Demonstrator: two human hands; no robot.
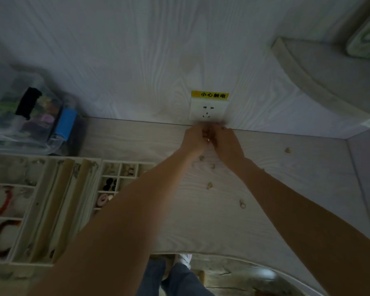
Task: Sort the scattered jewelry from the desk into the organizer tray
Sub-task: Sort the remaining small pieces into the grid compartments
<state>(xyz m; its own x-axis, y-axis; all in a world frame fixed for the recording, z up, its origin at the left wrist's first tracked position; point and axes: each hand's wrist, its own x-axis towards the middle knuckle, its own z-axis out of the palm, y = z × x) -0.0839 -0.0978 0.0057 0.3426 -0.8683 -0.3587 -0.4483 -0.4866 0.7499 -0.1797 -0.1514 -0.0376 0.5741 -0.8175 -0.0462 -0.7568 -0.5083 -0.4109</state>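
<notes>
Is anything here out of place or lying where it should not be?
Yes. Several small gold jewelry pieces lie loose on the desk, one far to the right, outside the organizer tray. Both hands meet near the wall socket.

dim, soft, edges warped

Both forearms bare, no sleeves in view. Blue jeans (175, 278) at bottom centre of frame. White shoe (183, 259) just above them.
</notes>
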